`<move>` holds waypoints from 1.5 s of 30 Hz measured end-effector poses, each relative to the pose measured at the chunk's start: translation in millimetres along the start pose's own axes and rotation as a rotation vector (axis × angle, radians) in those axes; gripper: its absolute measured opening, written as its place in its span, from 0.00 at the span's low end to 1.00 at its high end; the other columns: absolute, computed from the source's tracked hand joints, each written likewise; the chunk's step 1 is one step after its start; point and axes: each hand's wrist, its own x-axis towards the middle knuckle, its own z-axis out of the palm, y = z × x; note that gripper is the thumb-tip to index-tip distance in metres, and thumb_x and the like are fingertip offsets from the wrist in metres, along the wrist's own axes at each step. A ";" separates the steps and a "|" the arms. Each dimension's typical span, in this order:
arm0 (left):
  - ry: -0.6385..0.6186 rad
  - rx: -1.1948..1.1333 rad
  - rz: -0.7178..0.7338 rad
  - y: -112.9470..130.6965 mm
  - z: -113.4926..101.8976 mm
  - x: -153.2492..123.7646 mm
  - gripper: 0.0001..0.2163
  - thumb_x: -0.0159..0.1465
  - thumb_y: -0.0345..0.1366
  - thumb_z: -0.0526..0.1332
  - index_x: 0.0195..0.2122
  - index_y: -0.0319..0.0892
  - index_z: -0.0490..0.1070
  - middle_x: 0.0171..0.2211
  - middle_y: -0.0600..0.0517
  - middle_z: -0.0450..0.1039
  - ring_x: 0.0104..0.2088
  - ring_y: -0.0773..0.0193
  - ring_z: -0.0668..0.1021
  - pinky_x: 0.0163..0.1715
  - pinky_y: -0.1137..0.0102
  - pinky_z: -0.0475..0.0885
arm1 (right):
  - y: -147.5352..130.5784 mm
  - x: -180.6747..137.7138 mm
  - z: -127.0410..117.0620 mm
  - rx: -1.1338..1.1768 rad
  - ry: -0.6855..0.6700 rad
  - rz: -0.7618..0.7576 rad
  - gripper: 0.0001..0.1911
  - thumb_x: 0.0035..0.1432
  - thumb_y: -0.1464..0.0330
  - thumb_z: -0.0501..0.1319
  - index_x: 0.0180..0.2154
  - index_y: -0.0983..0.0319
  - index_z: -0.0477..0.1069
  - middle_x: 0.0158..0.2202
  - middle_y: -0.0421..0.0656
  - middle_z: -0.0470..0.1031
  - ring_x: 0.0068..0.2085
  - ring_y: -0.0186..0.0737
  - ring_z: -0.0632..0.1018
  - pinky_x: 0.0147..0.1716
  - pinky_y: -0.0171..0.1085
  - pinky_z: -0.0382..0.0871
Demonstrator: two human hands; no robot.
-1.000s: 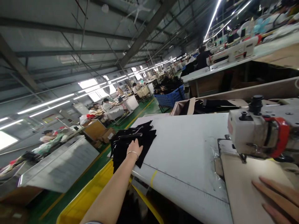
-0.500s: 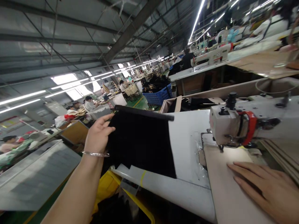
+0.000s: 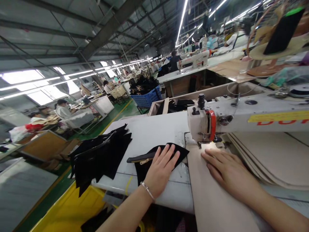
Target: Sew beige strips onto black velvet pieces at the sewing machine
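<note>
My left hand [image 3: 162,170], with a bracelet at the wrist, lies with fingers stretched out on a black fabric piece [image 3: 177,151]. A zipper with a gold-coloured pull [image 3: 144,161] runs along that piece, left of my fingers. My right hand [image 3: 228,169] rests flat on a beige panel [image 3: 205,199], its fingertips close below the needle area of the sewing machine [image 3: 200,124]. The panel's upper end lies by the presser foot. A stack of black fabric pieces [image 3: 101,153] hangs over the left end of the white table [image 3: 156,125].
Several beige panels [image 3: 270,158] are stacked under the machine arm. Below the table's left edge stands a yellow bin [image 3: 72,206]. A blue crate [image 3: 146,99] of black pieces is farther back. A thread cone [image 3: 285,30] stands at upper right, and people work at tables beyond.
My left hand has let go of the black piece at the table's left end and moved right onto another, zippered one. My right hand still lies on the beige panel. The view has turned right.
</note>
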 end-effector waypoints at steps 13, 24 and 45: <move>-0.334 -0.350 -0.124 -59.0 33.9 83.0 0.12 0.62 0.45 0.60 0.33 0.41 0.65 0.31 0.54 0.67 0.32 0.63 0.70 0.35 0.69 0.65 | -7.6 2.9 -8.6 0.019 0.013 0.022 0.21 0.65 0.63 0.51 0.58 0.53 0.64 0.58 0.45 0.67 0.56 0.47 0.69 0.52 0.50 0.60; -0.291 -0.672 -0.240 -3.3 36.8 103.6 0.10 0.68 0.43 0.53 0.34 0.42 0.63 0.27 0.56 0.65 0.29 0.66 0.69 0.31 0.71 0.63 | -9.7 3.2 -13.8 0.022 0.001 0.030 0.20 0.64 0.70 0.50 0.57 0.56 0.64 0.58 0.45 0.67 0.57 0.44 0.68 0.53 0.47 0.60; -0.200 -0.392 -0.334 23.6 70.1 114.7 0.03 0.64 0.35 0.59 0.34 0.43 0.66 0.35 0.50 0.73 0.37 0.58 0.76 0.37 0.66 0.69 | -15.3 8.1 -18.2 0.001 -0.073 0.068 0.26 0.66 0.57 0.50 0.62 0.58 0.57 0.58 0.47 0.66 0.56 0.48 0.67 0.51 0.48 0.58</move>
